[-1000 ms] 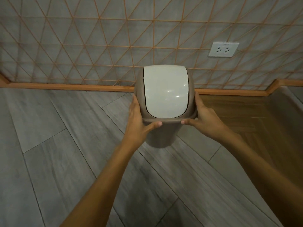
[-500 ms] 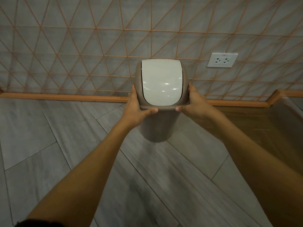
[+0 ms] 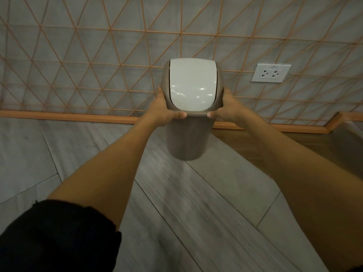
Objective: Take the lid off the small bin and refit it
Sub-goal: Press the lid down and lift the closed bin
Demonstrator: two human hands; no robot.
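Observation:
A small taupe bin (image 3: 187, 140) stands on the grey floor near the wall. Its domed lid (image 3: 193, 86) has a taupe frame and a glossy white swing flap, and it sits on the bin's rim. My left hand (image 3: 162, 108) grips the lid's left side, thumb on the front rim. My right hand (image 3: 228, 107) holds the lid's right side the same way. Both arms are stretched far forward. The fingers behind the lid are hidden.
A grey wall with an orange triangle grid (image 3: 98, 55) rises right behind the bin. A white double socket (image 3: 271, 72) is on the wall to the right. An orange skirting (image 3: 68, 115) runs along the floor, and a brown wooden floor patch (image 3: 294, 144) lies at the right.
The view has pulled back and tilted up, so the bin looks farther away and more of its body shows. Both hands keep the same grip on the lid's sides.

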